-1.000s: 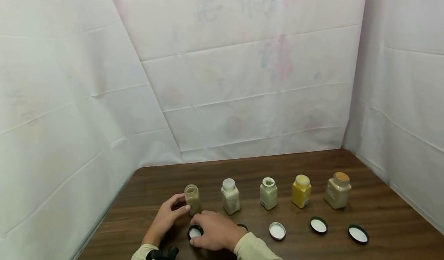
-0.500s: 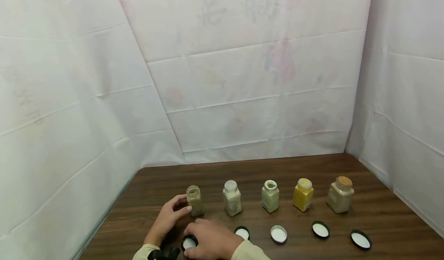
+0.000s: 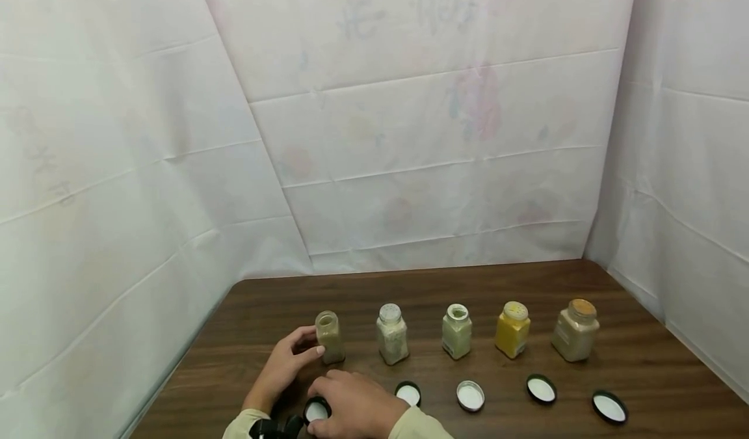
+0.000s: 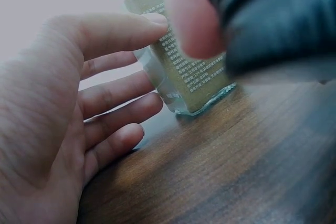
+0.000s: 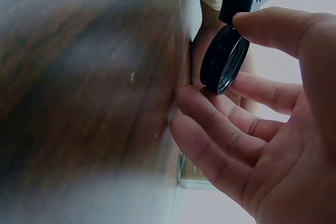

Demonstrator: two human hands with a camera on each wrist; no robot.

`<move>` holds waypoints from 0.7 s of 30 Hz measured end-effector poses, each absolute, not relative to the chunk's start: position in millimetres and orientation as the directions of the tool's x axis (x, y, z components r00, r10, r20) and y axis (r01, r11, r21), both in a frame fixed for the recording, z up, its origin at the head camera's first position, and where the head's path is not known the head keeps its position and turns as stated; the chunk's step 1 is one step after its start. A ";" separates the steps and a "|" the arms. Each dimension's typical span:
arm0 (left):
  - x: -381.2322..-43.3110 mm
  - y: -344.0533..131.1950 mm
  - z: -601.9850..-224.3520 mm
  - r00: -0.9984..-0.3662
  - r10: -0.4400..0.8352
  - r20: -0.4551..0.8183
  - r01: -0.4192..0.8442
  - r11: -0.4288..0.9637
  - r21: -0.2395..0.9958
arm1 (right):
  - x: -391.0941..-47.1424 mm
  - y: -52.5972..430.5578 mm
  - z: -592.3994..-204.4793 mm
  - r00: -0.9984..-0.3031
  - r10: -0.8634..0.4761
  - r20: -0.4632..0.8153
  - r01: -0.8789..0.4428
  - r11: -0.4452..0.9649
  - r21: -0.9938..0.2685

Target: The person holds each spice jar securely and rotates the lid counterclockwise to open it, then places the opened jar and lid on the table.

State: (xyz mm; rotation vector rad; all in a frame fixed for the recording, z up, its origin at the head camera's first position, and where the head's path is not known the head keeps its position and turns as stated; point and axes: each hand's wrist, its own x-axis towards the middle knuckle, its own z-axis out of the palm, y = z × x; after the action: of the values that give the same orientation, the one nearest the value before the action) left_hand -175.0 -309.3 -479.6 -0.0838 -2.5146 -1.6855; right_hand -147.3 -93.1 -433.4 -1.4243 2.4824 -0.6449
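Observation:
Upright at the left end of a row stands an uncapped glass spice jar (image 3: pixel 331 346) of olive-brown powder. My left hand (image 3: pixel 283 367) holds its side between thumb and fingers; in the left wrist view the jar (image 4: pixel 199 80) shows a printed label. In front of it, my right hand (image 3: pixel 358 403) pinches a black jar lid (image 3: pixel 316 412), white inside facing up. The right wrist view shows this lid (image 5: pixel 223 59) on edge between thumb and fingertips, just off the tabletop.
Several more uncapped jars stand to the right: pale (image 3: pixel 392 341), green (image 3: pixel 457 335), yellow (image 3: pixel 512 333) and tan (image 3: pixel 576 335). Loose lids lie before them, including a silver-rimmed lid (image 3: pixel 470 396) and a black lid (image 3: pixel 610 407). White sheeting (image 3: pixel 409 166) encloses the wooden table (image 3: pixel 263 296).
My right hand has drawn the black lid left and toward me, uncovering another lid on the table. The left hand stays at the jar. The head view has shifted slightly.

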 end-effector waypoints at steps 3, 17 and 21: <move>-174.9 -310.2 -480.7 -0.993 -0.005 0.116 0.105 0.387 0.916 | -147.0 -93.6 -434.2 -0.516 -0.856 0.025 -0.759 0.444 -0.475; -174.6 -308.5 -476.7 -0.993 -0.011 0.114 0.100 0.401 0.911 | -147.5 -93.0 -432.9 -0.512 -0.859 0.009 -0.775 0.458 -0.435; -174.4 -307.1 -475.8 -0.993 -0.024 0.115 0.097 0.392 0.915 | -148.7 -91.7 -433.4 -0.508 -0.861 0.013 -0.788 0.458 -0.411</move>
State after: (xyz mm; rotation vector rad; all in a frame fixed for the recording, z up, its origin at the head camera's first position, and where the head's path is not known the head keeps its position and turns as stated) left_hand -174.4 -307.1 -475.8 -0.0663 -2.5275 -1.6731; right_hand -148.7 -91.7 -433.4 -1.4384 2.5090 -0.5501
